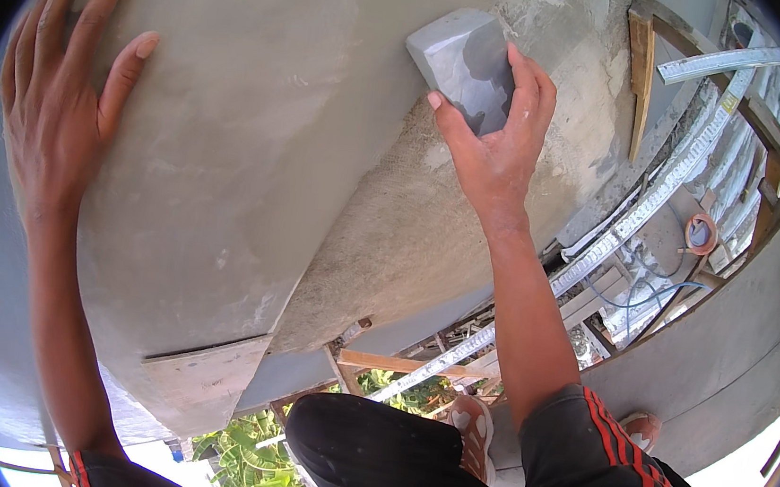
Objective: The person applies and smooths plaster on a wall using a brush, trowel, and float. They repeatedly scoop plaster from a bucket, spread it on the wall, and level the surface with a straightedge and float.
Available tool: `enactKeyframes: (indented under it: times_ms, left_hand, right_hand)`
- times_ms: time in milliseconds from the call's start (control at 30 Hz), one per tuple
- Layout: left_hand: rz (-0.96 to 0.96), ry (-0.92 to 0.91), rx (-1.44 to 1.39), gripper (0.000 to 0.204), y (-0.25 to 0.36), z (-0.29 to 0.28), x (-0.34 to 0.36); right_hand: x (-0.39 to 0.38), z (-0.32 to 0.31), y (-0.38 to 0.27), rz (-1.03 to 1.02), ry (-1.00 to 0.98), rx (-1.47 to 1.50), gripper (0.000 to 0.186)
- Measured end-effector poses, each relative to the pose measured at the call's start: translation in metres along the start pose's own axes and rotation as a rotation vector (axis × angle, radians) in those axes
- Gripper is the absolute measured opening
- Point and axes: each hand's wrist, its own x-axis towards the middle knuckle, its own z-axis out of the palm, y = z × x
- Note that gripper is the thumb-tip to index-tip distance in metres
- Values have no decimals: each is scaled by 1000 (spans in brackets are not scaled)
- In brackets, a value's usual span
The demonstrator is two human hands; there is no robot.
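My right hand (504, 151) grips a grey rectangular block (466, 61), which looks like a sponge with darker wet-looking patches. Thumb and fingers clasp its two sides, and it lies against the plastered wall (231, 132). That spot is close to where the smooth grey plaster meets a rougher, browner patch (361, 250). My left hand (58, 104) is stretched out over the smooth plaster at the upper left, fingers extended and thumb apart, with nothing in it. Whether its palm touches the wall is hidden from this angle.
White-splashed metal strips (640, 213) and wooden battens (637, 79) run along the right. Among them sits a small orange-rimmed container (701, 234) near a blue cord (660, 296). My shoe (473, 433) stands by a grey board (700, 371). Green leaves (243, 461) show far below.
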Motion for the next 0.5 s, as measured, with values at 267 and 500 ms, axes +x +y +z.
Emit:
enactKeyframes:
  times_ms: [267, 500]
  left_hand:
    - [-14, 107, -66, 66, 10, 1, 2]
    - [3, 57, -9, 65, 10, -7, -3]
  right_hand:
    - [-138, 29, -19, -265, -378, 15, 95]
    - [-28, 12, -5, -45, -45, -14, 84]
